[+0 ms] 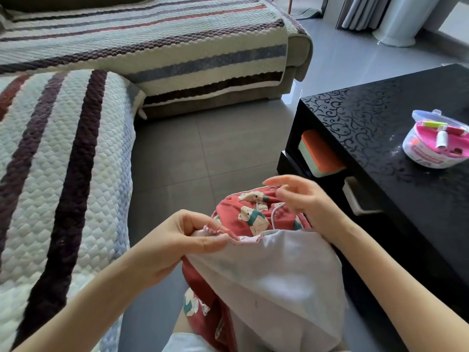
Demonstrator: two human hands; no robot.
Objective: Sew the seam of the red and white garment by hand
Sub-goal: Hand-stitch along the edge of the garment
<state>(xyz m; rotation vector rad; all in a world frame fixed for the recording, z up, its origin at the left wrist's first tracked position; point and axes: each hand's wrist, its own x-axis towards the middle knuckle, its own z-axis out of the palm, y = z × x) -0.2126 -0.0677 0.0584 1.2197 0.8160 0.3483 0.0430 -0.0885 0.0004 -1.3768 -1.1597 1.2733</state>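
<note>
The red garment (243,214) with a bear print and white lining (274,270) lies bunched on my lap. My left hand (177,237) pinches the pink-edged seam (223,233) at the garment's left, where a thin red thread shows. My right hand (297,196) is raised over the far side of the garment, thumb and forefinger pinched together as if on a needle or thread, which is too small to make out; the other fingers spread.
A striped quilted sofa (63,161) runs along the left and back. A black coffee table (380,123) stands at the right, with an open round sewing kit (436,143) on it and an orange box (319,153) on its shelf. Grey tiled floor lies between.
</note>
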